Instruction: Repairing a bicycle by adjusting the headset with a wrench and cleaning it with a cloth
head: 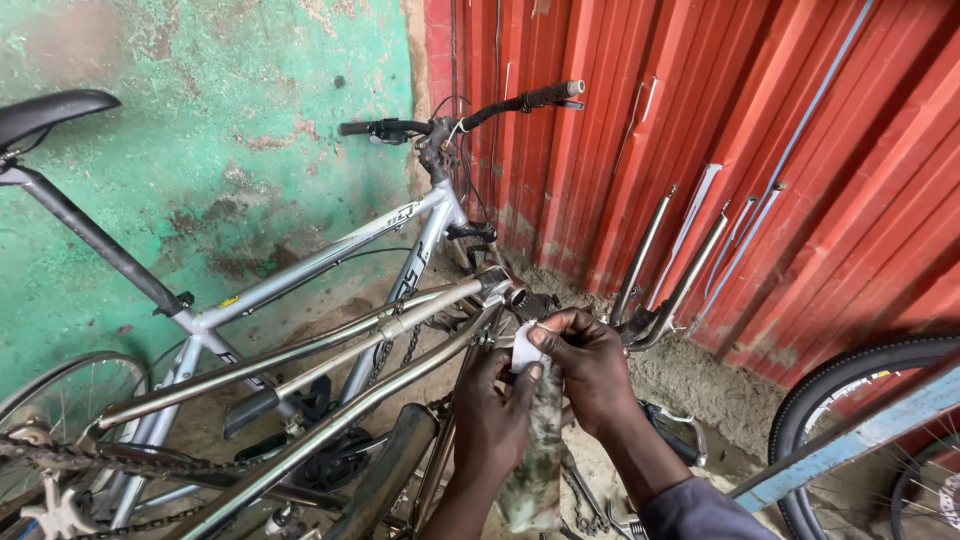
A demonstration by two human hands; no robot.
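- Left hand [490,415] clamped round a dirty rag [535,455]; right hand [590,365] pinched its white tip [524,348], just below the bare frame's head tube [497,287].
- Could've snagged that rag on the chain [395,352] nearby.
- Frame looked wobbly, might've tipped onto the silver bike [330,255].

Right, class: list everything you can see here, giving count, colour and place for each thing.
Bicycle: one, silver, leaning on green wall, left.
Bare frame: one, metallic, lying in front, centre.
Fork: one, chrome, against red corrugated wall.
Wheel: one, black tyre, lower right.
Blue bar: one, lower right.
White piece: one, pinched by both hands.
Rag: one, dirty grey-green, hanging below hands.
Left hand: on white piece.
Right hand: fingers on white piece.
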